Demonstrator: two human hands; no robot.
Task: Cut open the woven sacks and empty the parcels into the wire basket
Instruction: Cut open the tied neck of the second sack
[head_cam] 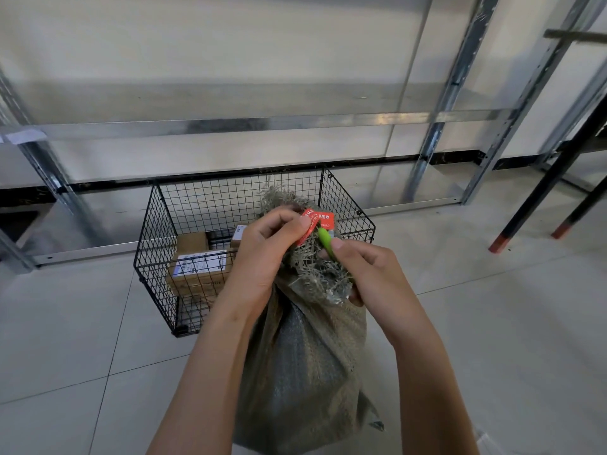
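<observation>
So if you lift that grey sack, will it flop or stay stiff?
Probably floppy: the woven sack creases and sags below the left hand gripping its neck. Its bulging lower part suggests some weight. The frayed top may shed threads near the green cutter in the right hand.

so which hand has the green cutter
The right hand pinches the green cutter; the left hand holds the red tag on the sack.
</observation>
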